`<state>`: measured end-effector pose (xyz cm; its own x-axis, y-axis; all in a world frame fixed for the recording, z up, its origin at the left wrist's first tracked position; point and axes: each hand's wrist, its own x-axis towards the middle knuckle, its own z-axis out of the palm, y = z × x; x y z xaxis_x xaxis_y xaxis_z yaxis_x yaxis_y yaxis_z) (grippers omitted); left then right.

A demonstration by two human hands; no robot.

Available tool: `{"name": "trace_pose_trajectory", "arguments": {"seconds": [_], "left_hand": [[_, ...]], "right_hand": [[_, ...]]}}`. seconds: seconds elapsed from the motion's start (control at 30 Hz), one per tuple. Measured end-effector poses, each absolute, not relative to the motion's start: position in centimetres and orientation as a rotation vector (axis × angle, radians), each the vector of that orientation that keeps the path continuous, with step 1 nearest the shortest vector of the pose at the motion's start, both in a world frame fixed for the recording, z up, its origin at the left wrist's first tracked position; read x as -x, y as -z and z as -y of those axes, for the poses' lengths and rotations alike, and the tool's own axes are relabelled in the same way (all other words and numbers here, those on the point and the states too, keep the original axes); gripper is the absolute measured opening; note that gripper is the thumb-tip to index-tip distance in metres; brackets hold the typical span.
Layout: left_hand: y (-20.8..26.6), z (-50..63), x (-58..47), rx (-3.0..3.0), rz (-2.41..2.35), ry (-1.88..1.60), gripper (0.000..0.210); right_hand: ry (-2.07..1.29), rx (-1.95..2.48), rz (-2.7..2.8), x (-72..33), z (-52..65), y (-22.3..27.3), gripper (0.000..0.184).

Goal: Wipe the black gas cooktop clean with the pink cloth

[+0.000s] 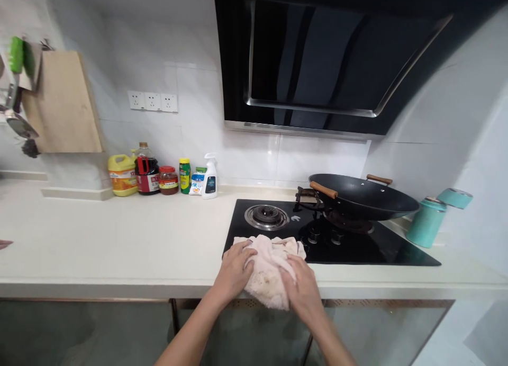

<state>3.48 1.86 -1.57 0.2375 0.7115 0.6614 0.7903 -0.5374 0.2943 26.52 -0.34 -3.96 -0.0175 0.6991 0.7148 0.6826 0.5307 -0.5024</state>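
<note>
A pale pink, stained cleaning cloth [268, 284] lies bunched over the front edge of the black gas stove [397, 252] and hangs down past the counter edge. My left hand [235, 270] grips its left side, fingers bent over the fabric. On the right side, my right hand [305, 287] holds the cloth, with some fingers partly hidden in its folds. Beyond the cloth is the bare left burner [267, 216], with a small white patch [296, 218] beside it. Two control knobs [337, 237] stand to the right of the cloth.
A black wok [365, 199] with wooden handles sits on the right burner, beside a turquoise canister [426, 224] with its lid raised. Several bottles and jars, including a white spray bottle [210, 180], line the back wall. A range hood [317, 64] hangs above. Something pinkish [5, 244] shows at the left edge.
</note>
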Motion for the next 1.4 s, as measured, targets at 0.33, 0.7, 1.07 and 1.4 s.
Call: {"name": "trace_pose_trajectory", "arguments": {"seconds": [0.33,0.7,1.07,1.4], "left_hand": [[1.2,-1.4,-4.1,2.421,1.516,1.233,0.03],[1.1,-2.3,-2.9,2.359,1.61,2.011,0.03],[0.3,-0.8,-0.2,2.544,1.719,1.836,0.04],[0.0,2.4,-1.4,2.335,1.929,1.121,0.015]], "right_hand": [[0.093,1.569,1.384,-38.3,1.3,4.1,0.061],[0.32,1.227,2.19,-20.8,3.8,1.9,0.082],[-0.043,1.111,2.34,-23.2,2.4,1.0,0.04],[-0.214,1.106,2.329,-23.5,2.7,1.1,0.037]]}}
